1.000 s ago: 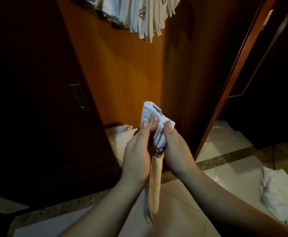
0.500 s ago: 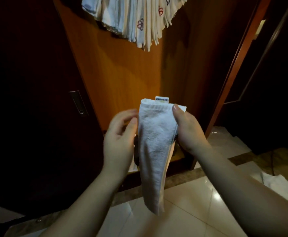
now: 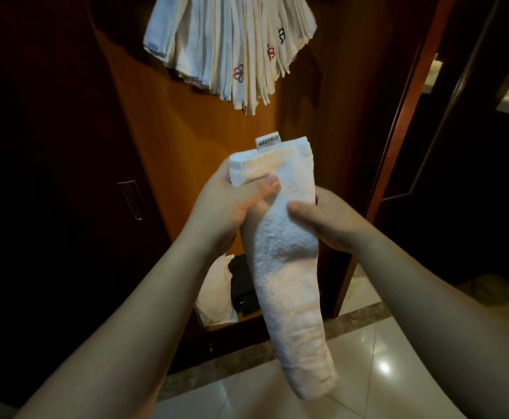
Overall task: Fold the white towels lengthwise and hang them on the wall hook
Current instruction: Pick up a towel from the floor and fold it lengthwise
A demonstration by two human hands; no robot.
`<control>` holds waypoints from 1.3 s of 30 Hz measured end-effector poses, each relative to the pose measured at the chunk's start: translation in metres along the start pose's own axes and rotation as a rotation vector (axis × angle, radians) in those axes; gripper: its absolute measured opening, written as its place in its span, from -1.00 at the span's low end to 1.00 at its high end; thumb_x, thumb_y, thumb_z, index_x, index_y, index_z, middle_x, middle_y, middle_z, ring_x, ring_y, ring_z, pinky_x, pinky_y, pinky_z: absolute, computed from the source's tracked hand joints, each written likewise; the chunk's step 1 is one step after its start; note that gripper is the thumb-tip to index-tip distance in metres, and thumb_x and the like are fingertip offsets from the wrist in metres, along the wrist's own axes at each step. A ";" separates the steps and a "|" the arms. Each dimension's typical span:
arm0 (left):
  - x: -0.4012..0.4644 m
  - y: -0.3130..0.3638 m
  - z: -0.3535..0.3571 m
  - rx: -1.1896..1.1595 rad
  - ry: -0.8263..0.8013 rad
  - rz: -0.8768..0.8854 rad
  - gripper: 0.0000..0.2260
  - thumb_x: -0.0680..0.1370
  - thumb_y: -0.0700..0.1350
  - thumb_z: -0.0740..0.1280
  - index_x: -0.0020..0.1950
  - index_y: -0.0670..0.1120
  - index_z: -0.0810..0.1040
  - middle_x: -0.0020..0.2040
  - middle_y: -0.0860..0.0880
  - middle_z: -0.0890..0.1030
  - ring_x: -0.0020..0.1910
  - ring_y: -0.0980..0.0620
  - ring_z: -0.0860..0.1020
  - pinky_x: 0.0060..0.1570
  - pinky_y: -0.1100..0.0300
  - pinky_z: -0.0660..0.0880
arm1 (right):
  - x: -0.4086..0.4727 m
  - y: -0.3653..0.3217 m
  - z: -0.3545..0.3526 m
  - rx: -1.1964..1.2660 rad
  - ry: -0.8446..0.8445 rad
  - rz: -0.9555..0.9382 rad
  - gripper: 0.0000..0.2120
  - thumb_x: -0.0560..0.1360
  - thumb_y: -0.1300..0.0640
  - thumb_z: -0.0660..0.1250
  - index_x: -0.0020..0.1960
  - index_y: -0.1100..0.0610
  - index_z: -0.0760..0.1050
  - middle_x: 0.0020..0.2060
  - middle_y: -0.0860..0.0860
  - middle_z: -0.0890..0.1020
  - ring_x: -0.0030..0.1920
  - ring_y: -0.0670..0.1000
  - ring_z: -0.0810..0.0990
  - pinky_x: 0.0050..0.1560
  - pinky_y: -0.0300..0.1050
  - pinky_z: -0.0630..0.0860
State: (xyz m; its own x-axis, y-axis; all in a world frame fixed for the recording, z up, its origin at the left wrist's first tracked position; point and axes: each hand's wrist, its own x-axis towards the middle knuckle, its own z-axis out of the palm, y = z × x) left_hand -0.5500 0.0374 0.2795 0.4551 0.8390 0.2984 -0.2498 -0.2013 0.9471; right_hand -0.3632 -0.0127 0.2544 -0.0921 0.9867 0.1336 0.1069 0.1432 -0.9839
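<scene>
Wooden wall panel (image 3: 192, 137) with a bundle of hung towels (image 3: 232, 46) at its top. Below — a folded white towel (image 3: 289, 267), held upright in mid-air over the tiled floor (image 3: 398, 358). Left hand (image 3: 226, 204) grips its upper edge, thumb pressed across; right hand (image 3: 329, 219) clasps its middle. Small label (image 3: 267, 142) projects from the top fold.
</scene>
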 end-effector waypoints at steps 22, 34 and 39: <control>0.026 -0.002 0.002 -0.025 -0.029 -0.299 -0.72 0.41 -0.03 0.53 0.04 -0.16 0.72 0.08 -0.17 0.71 0.05 -0.14 0.69 0.00 0.05 0.65 | 0.037 0.026 -0.035 0.619 -0.021 0.301 -0.14 0.43 -0.54 0.14 0.52 0.00 0.36 0.38 0.17 0.53 0.39 0.23 0.50 0.47 0.30 0.28; 0.086 0.012 0.004 -0.086 0.374 -0.401 -0.45 0.43 -0.01 0.57 0.34 -0.08 0.45 0.10 -0.14 0.68 0.05 -0.16 0.66 0.13 -0.17 0.59 | -0.009 0.060 -0.016 0.362 -0.033 0.320 -0.51 0.30 -0.08 0.52 0.14 0.17 0.62 0.09 0.12 0.71 0.10 0.07 0.69 0.14 -0.02 0.62; 0.101 0.015 0.009 -0.044 0.349 -0.468 -0.49 0.43 -0.04 0.57 0.31 -0.10 0.51 0.04 -0.15 0.70 -0.01 -0.17 0.68 -0.03 -0.11 0.63 | -0.012 0.038 -0.020 0.430 -0.235 0.379 -0.22 0.03 0.01 0.75 0.18 0.17 0.59 0.11 0.15 0.70 0.13 0.14 0.67 0.21 0.05 0.59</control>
State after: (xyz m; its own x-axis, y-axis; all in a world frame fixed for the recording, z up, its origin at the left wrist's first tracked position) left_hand -0.5001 0.1149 0.3248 0.2188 0.9519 -0.2145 -0.1290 0.2461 0.9606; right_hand -0.3385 -0.0173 0.2175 -0.3471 0.9127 -0.2156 -0.2294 -0.3056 -0.9241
